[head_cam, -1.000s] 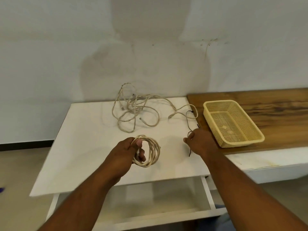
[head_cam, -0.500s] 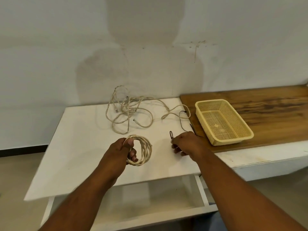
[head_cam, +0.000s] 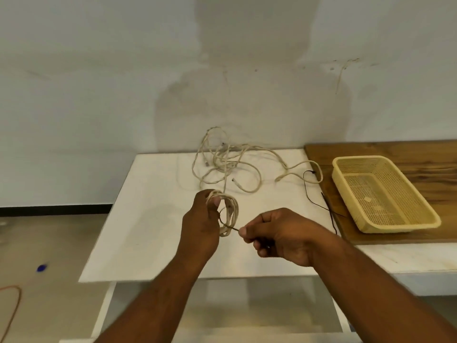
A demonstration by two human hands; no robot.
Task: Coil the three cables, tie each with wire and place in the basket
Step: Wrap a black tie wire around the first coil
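head view: grips the coiled cable [head_cam: 236, 209] in the left hand [head_cam: 200, 226], fingers curled round the coil's left side, thumb pressed on top, ring held upright above the white table [head_cam: 148, 219]. pinches a thin dark tie wire [head_cam: 232, 227] in the right hand [head_cam: 279, 233], thumb and forefinger clamped on it, other fingers curled. lies roughly left-right, free end reaching from the right fingertips to the coil's lower part, just beside them; likely calls for wrapping and twisting by the right hand. behind, well apart: loose cables [head_cam: 227, 164] in a tangle, spare dark wires [head_cam: 304, 186] beside the wooden board [head_cam: 420, 157]. to the right, basket [head_cam: 356, 158], no coil inside, nothing between it and the hands.
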